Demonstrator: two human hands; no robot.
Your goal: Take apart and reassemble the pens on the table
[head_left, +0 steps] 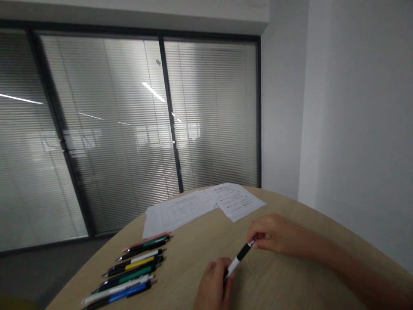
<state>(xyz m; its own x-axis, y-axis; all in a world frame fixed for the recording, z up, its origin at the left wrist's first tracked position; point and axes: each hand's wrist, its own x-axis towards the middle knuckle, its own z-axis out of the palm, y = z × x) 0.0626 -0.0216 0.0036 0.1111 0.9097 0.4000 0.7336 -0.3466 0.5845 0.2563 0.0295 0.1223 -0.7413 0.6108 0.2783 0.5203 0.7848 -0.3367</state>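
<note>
A white pen with a black grip (pixel 238 257) is held slantwise above the wooden table between my two hands. My left hand (pixel 213 284) has its fingers closed round the pen's lower end, near the table's front. At the upper end, my right hand (pixel 269 234) pinches the silvery tip between thumb and fingers. Left of my hands lies a row of several pens, among them a blue pen (pixel 129 292), a green pen (pixel 138 273), a yellow pen (pixel 143 261) and a red pen (pixel 151 239).
Two printed sheets lie toward the table's far side, a left sheet (pixel 177 213) and a right sheet (pixel 240 202). The round wooden table (pixel 180 267) has a curved edge. Beyond it stand a glass partition with blinds (pixel 213 116) and a white wall (pixel 355 129).
</note>
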